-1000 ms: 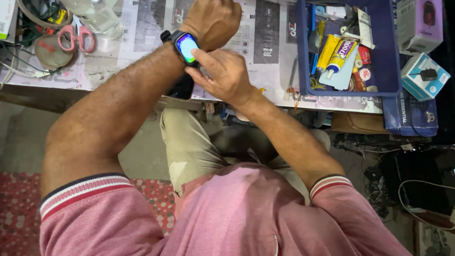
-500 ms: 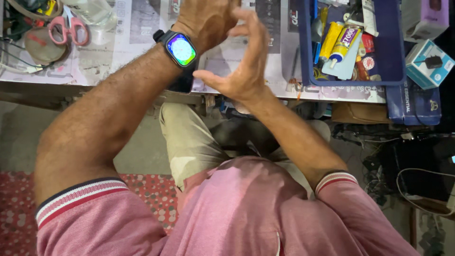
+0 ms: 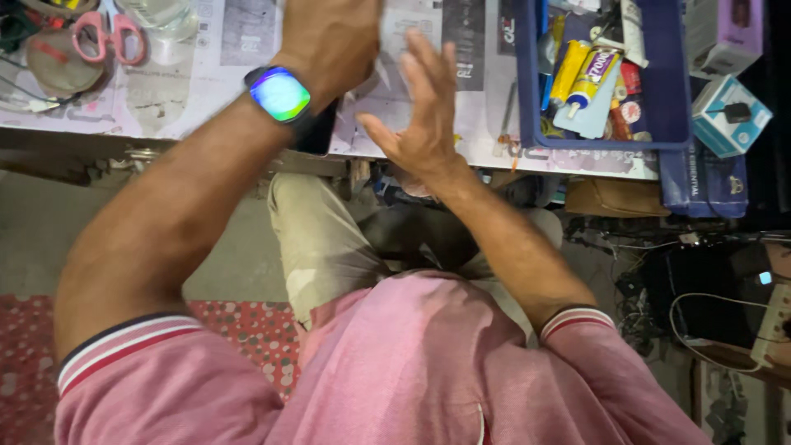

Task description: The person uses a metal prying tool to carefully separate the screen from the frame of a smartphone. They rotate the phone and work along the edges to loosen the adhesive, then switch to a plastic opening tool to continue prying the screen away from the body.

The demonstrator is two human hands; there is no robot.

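My left hand (image 3: pixel 329 37) is raised over the newspaper-covered table (image 3: pixel 206 91), and its fingers run past the top edge of the view. On that wrist sits a smartwatch (image 3: pixel 280 93) with a black band and a lit, colourful screen. My right hand (image 3: pixel 420 119) hovers just right of the watch with the palm turned toward it. Its fingers are spread and hold nothing, and it does not touch the watch. A dark flat object (image 3: pixel 320 132) lies on the table edge under my left wrist.
A blue tray (image 3: pixel 527 99) with glue tubes and small packets stands at the right. Small boxes (image 3: pixel 729 111) lie beyond it. Pink-handled scissors (image 3: pixel 107 37) and a plastic bag lie at the far left. Cables and a power strip (image 3: pixel 774 321) are on the floor at right.
My right hand has lifted its fingers off the watch and opened, moving right and away from the wrist. My left arm has stayed raised, and the watch screen stays lit.
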